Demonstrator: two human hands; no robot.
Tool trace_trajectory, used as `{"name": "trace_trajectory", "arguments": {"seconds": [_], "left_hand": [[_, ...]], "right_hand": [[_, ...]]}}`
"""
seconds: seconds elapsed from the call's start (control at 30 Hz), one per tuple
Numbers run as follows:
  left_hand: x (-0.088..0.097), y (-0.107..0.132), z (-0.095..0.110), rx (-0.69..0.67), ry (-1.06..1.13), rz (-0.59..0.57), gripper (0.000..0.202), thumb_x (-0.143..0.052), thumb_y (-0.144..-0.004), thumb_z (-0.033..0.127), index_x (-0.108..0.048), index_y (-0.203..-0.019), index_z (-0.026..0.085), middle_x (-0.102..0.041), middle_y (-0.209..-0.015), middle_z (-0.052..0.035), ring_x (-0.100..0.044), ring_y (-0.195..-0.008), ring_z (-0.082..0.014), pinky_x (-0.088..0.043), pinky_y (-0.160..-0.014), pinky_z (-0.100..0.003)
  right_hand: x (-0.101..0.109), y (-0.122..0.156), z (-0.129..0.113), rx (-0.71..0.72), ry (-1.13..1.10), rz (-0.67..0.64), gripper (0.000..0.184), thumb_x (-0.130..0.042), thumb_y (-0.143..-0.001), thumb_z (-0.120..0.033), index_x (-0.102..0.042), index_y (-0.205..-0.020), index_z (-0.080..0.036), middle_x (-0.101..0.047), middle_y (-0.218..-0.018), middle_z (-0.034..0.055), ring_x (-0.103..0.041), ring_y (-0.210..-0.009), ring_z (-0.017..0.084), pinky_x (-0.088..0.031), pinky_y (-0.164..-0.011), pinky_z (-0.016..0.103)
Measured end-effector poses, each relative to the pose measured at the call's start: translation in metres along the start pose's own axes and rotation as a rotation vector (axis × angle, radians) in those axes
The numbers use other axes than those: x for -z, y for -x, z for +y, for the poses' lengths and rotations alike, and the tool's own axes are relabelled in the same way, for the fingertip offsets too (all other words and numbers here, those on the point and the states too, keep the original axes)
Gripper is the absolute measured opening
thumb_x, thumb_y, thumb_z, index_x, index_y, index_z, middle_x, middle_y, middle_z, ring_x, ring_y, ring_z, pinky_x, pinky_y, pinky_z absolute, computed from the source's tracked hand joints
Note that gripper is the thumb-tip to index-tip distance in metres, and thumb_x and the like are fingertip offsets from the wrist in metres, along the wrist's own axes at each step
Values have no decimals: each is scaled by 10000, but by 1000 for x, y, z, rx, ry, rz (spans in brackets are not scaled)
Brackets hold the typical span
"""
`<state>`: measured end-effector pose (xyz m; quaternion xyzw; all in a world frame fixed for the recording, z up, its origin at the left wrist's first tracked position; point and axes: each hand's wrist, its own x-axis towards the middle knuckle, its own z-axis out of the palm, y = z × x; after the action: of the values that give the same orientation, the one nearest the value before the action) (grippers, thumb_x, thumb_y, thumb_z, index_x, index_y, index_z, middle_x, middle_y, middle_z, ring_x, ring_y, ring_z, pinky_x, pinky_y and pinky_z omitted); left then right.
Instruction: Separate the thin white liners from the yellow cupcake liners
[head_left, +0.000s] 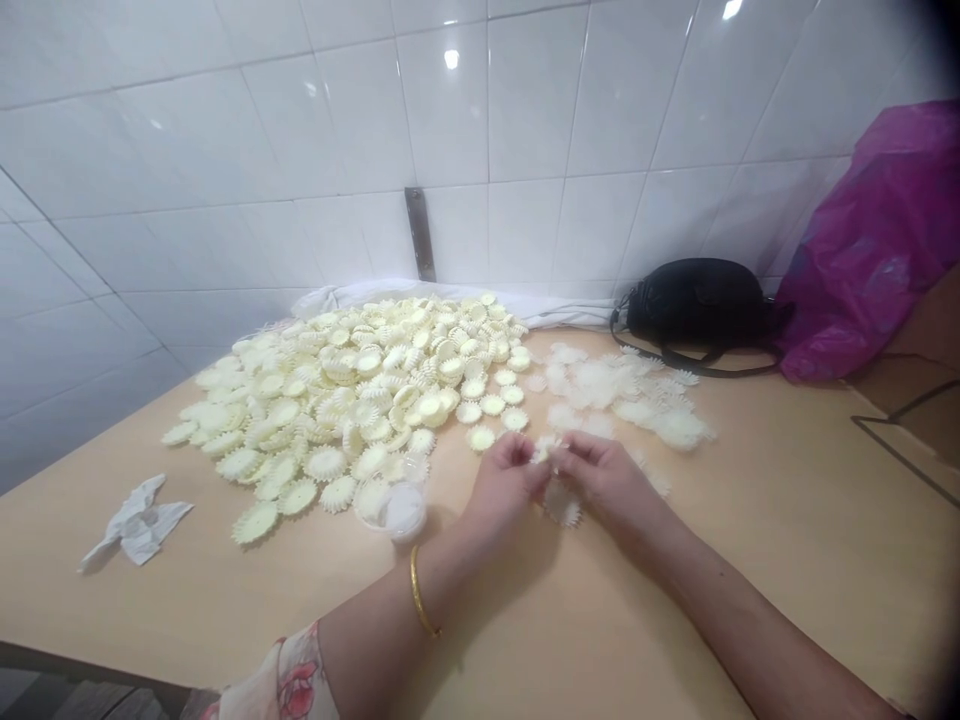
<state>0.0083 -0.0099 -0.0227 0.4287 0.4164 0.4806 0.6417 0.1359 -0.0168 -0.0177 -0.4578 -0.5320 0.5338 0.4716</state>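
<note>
My left hand [501, 490] and my right hand [611, 485] meet above the table, fingertips pinched together on a small pale yellow scalloped disc [545, 450]. My fingers cover part of it. Just below the fingertips, a whitish scalloped disc [562, 503] shows on the table or slightly above it; I cannot tell which. Left of my hands lies a large heap of pale yellow scalloped discs [360, 375]. A small round clear tub [405, 512] with something white in it stands at the heap's front edge, near my left wrist. Beyond my right hand, thin translucent white scalloped discs [600, 385] lie scattered.
A crumpled white tissue [142, 525] lies at the left on the wooden table [285, 610]. A black bag [701, 305] and a magenta plastic bag [877, 240] sit at the back right. White cloth [570, 312] runs along the tiled wall [525, 110].
</note>
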Motion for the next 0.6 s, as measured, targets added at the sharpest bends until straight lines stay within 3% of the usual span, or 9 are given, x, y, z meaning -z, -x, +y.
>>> {"name": "trace_trajectory", "arguments": {"seconds": [0.13, 0.3, 0.47, 0.6], "left_hand": [[-1, 2, 1, 96, 76, -28, 255, -662, -573, 118, -477, -739, 177, -521, -585, 28, -487, -484, -89, -350, -483, -227], [-3, 4, 4, 174, 170, -219, 179, -656, -611, 177, -562, -753, 121, -545, -625, -26, -522, -555, -109, -379, -525, -244], [-2, 3, 4, 145, 189, -220, 176, -647, -607, 153, -572, -766, 138, -569, -647, -32, -548, -585, -125, -382, -534, -244], [1, 2, 2, 93, 172, -200, 187, -649, -617, 137, -561, -782, 154, -571, -669, -19, -553, -587, -117, -383, -535, -237]], "right_hand": [[1, -1, 1, 18, -23, 48, 377, -668, -643, -511, -499, -593, -177, -525, -526, -21, -464, -470, 110, -356, -442, 235], [2, -1, -3, 61, 57, 156, 408, -713, -589, -504, -467, -559, -180, -503, -513, -30, -462, -504, 112, -354, -477, 235], [2, -1, -5, 64, 112, 206, 461, -723, -562, -517, -409, -493, -186, -431, -466, -49, -390, -455, 86, -293, -436, 222], [3, -3, 0, 64, 19, 145, 451, -721, -586, -494, -397, -501, -191, -441, -456, -51, -410, -447, 91, -312, -430, 223]]}}
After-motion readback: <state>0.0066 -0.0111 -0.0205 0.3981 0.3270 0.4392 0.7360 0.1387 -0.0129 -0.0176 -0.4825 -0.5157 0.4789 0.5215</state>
